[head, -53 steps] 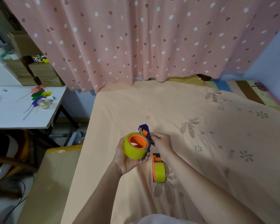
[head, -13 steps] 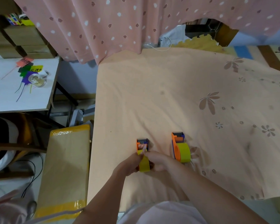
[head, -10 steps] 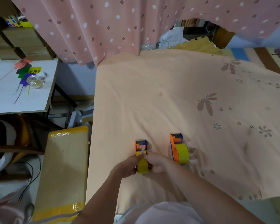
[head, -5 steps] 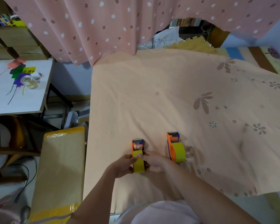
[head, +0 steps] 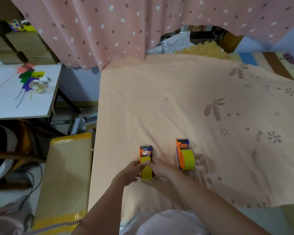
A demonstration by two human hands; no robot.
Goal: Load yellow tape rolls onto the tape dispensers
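Two orange-and-blue tape dispensers stand side by side on the peach flowered sheet (head: 176,99), each carrying a yellow tape roll. The left dispenser (head: 145,150) stands upright, and both hands grip the yellow roll (head: 146,171) on it: my left hand (head: 128,173) on its left side, my right hand (head: 159,169) on its right, thumbs resting on the tape's top. The right dispenser (head: 182,149) stands free with its yellow roll (head: 188,159), a little right of my right hand.
A pink spotted curtain (head: 143,22) hangs behind the bed. Left of the bed are a white table (head: 10,102) with coloured paper tags and a glass jar (head: 38,86), cardboard boxes (head: 27,43), and a taped brown package (head: 64,180) by the bed's left edge.
Five seconds ago I held the dispenser and roll up in the air. Since a second ago it stands on the sheet and my hands stay clasped on the roll; only the camera shifted slightly.
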